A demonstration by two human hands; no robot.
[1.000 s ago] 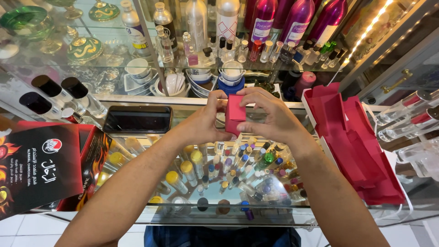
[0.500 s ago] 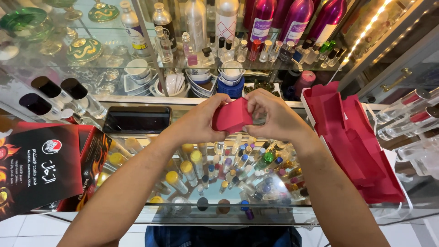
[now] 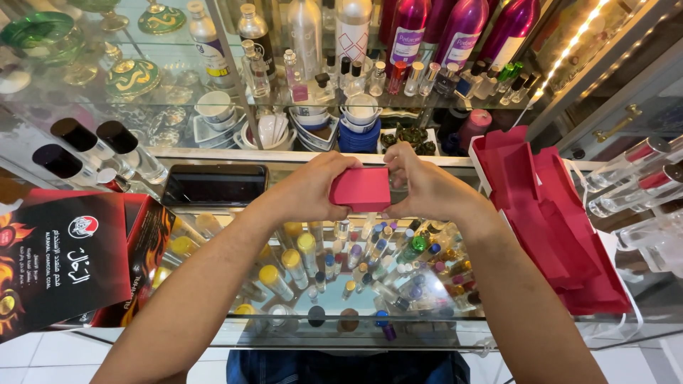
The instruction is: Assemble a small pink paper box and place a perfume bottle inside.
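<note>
Glass counter top w/ see-through surface; far left-centre a black phone lies flat, screen dark; near left a black-and-red printed box rests on the glass; right side a stack of flat red cardboard pieces; far right clear tubes w/ red ends lie on their sides.

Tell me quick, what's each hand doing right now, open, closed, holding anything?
Left hand: closed on the left end of the small red box.
Right hand: closed on the box's right end, above the glass counter.
</note>
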